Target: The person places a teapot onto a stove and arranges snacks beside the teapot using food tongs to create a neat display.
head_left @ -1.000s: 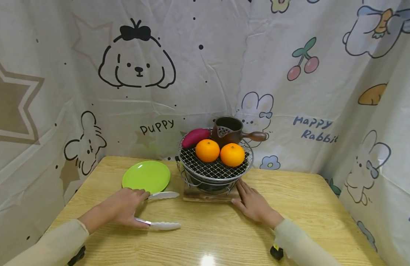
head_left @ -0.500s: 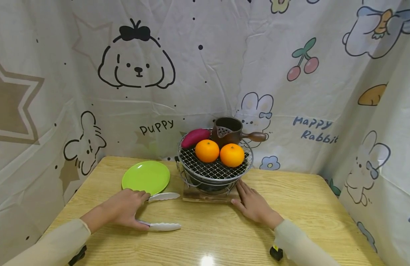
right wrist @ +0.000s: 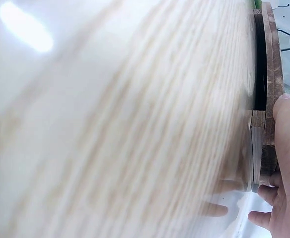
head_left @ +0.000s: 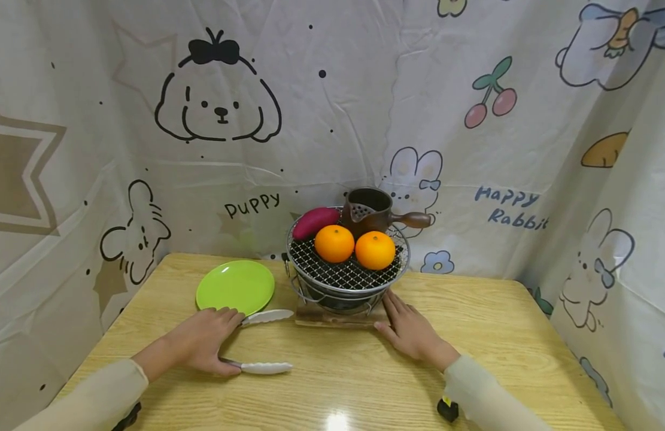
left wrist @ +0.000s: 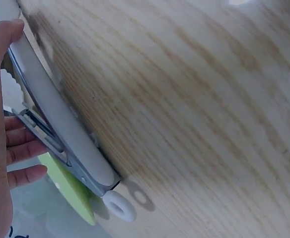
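Note:
My left hand [head_left: 210, 341] holds a pair of tongs [head_left: 266, 368] low over the table, thumb on one arm and fingers at the other. The pale scalloped tips are spread wide and point right, with nothing between them. In the left wrist view, the tongs' grey handle [left wrist: 60, 104] runs to a white hanging ring [left wrist: 119, 206]. On the right, my right hand [head_left: 413, 329] rests against the right front corner of a wooden board [head_left: 337, 320], fingers extended. A small round grill [head_left: 343, 278] stands on that board. Its mesh carries two oranges [head_left: 334, 243] [head_left: 375, 250], side by side.
Behind the oranges on the mesh are a purple sweet potato [head_left: 316, 223] and a brown side-handled pot [head_left: 367, 209]. A green plate [head_left: 235, 287] lies left of the grill, just beyond the left hand. A printed curtain [head_left: 332, 120] hangs behind the table [head_left: 483, 335].
The tongs' tips are very slightly farther apart, and the left hand has shifted a little. The head view has moved slightly. My right hand stays at the board.

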`<state>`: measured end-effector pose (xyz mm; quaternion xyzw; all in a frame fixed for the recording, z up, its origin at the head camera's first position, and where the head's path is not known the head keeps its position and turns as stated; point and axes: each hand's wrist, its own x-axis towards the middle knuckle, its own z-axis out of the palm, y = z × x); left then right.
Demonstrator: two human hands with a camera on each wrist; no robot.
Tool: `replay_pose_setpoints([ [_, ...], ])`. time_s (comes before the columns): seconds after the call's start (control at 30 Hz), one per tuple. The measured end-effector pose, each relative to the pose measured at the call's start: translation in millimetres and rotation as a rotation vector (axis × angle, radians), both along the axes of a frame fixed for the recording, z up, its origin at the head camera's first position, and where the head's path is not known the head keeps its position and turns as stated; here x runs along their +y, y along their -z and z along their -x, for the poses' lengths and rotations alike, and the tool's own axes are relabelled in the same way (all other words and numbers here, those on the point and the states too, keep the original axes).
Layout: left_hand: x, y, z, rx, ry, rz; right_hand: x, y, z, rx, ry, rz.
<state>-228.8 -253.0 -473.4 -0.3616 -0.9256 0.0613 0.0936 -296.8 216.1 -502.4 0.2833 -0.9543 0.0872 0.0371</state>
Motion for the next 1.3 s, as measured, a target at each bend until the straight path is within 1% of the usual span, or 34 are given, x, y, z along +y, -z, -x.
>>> replay_pose_setpoints([
  [0.17, 0.1, 1.8, -0.4, -0.03, -0.036, 0.006, 0.4, -1.9, 0.1, 0.005, -0.001, 0.004],
  [0.33, -0.6, 3.3, 0.3, -0.042, -0.052, 0.008, 1.2, -2.1, 0.9, 0.007, -0.002, 0.001],
  [0.63, -2.3, 4.8, -0.1, -0.036, -0.049, -0.006, 0.8, 0.3, 1.0, 0.016, -0.005, 0.007],
  [0.87, -3.2, 5.9, -0.8, -0.042, -0.048, -0.025, -0.3, -1.1, -0.8, 0.016, -0.002, 0.005],
  [1.1, -3.0, 8.0, -0.9, -0.032, -0.042, -0.041, -0.1, -1.1, -0.4, 0.019, 0.002, -0.016],
  [1.3, -2.9, 6.5, -1.6, -0.037, -0.042, -0.052, -0.1, -2.2, -0.3, 0.01, 0.003, -0.027],
])
